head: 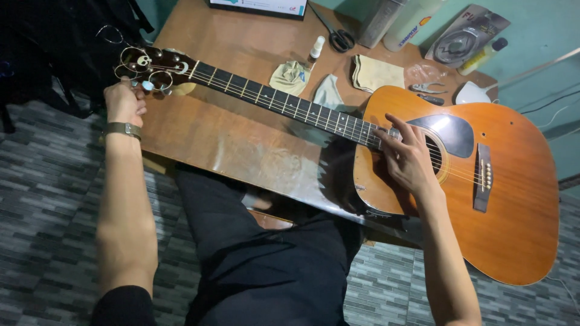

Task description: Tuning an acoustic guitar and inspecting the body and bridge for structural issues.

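Left hand [124, 101] pinching a tuning peg [147, 86] at the guitar [483, 199] headstock; right hand [406, 158] spread loosely, fingertips on strings [290, 104] beside the soundhole.

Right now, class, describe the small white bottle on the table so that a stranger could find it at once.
Start from the orange-brown acoustic guitar lying across the wooden table and follow its neck to the middle. Just beyond it, beside the black-handled scissors, stands the small white bottle. It is upright and slim, while the crumpled cloths next to it lie flat.
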